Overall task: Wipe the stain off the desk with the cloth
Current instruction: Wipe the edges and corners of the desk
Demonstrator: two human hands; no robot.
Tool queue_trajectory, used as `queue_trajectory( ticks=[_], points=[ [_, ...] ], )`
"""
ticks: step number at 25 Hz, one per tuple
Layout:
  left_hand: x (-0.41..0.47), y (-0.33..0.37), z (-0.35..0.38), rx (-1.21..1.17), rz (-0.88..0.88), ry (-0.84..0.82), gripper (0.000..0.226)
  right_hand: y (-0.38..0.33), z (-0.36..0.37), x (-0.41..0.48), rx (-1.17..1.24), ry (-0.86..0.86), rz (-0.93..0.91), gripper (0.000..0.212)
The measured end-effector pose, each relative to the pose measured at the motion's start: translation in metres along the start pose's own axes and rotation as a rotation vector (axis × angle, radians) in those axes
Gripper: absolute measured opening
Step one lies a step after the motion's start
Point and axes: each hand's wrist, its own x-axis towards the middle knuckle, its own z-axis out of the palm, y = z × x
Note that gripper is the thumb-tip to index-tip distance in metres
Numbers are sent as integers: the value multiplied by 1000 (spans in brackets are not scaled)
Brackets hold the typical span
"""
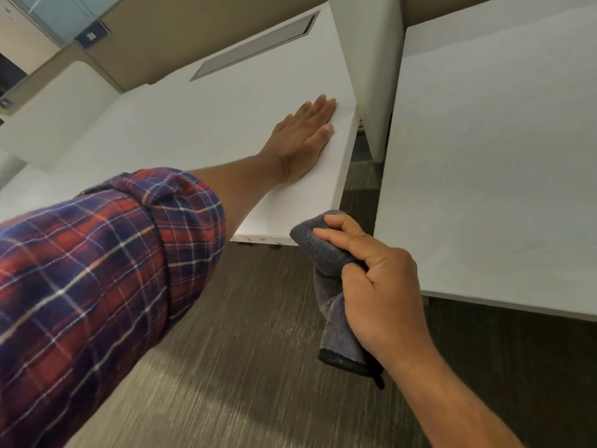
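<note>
Where the white bench (181, 137) fills the upper left of the view, its top is bare and pale, with a long grey rectangular inset (255, 46) set into it near the far edge. A white divider panel (371, 69) stands at its right end, and a second white bench (491, 156) lies beyond a narrow gap. Below both runs a grey-brown striped carpet (242, 367), blurred in streaks. At the upper left a tan wall carries a small dark sign (92, 35), its lettering too small to read.

No stain can be made out on either surface. The near corner of the first bench is partly covered by the cloth (326, 250), and the sleeve (97, 270), a red and blue plaid rolled at the forearm, hides the bench's front edge at the left.

The left hand (303, 134) lies flat on the bench near its right edge, palm down, fingers straight and close together. The right hand (371, 279) is closed around the grey cloth, thumb and fingers pinching it. The cloth's long axis runs roughly up and down the view: its upper bunched end is at the bench's near corner, its dark-edged lower end hangs toward the carpet.
</note>
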Motion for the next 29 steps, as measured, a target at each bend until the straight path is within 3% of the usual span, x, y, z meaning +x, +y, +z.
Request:
queue_trajectory(
  ticks=[10,17,21,25,29],
  points=[
    [2,-9,2,-15,43,8,67,14,-21,-63,215,334,283,73],
    [1,-13,1,-4,74,-23,76,15,20,-76,284,499,417,65],
    [0,-12,1,1,115,20,80,8,44,-75,254,554,413,63],
    [1,-13,-1,24,168,74,83,7,77,-73,46,724,339,65],
    [3,-13,0,24,164,87,83,13,106,-63,121,818,290,68]
  ],
)
